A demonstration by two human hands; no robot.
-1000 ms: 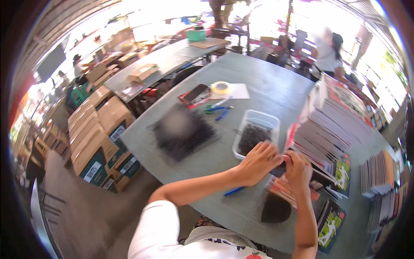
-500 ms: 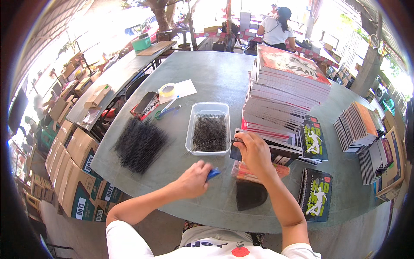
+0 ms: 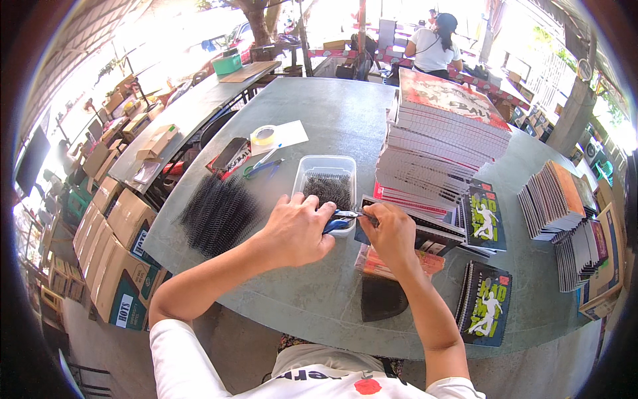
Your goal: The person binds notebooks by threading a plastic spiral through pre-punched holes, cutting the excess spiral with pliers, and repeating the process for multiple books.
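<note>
My left hand [image 3: 302,228] is closed around a pair of blue-handled pliers [image 3: 337,224]. Their metal jaws reach right, to the fingertips of my right hand [image 3: 391,229]. That hand is closed in a pinch at the edge of a dark-covered notebook [image 3: 363,236], on a black spiral coil largely hidden by the fingers. Just beyond the pliers stands a clear plastic tub [image 3: 325,159] holding black coil pieces [image 3: 327,189]. A pile of long black spiral coils [image 3: 219,214] lies to the left. Red-orange packaging [image 3: 371,262] and a black rounded piece [image 3: 383,298] lie below my right hand.
A tall stack of notebooks [image 3: 442,133] rises at the back right, with dark spiral notebooks [image 3: 486,302] near the front edge. More notebook stacks [image 3: 550,199] stand far right. Scissors [image 3: 256,169] and a tape roll [image 3: 264,136] lie back left. Cardboard boxes [image 3: 123,266] stand beside the table.
My left hand has moved up and right with the pliers, bringing their jaws to my right fingertips. My right hand has stayed nearly in place, and the view has shifted slightly.
</note>
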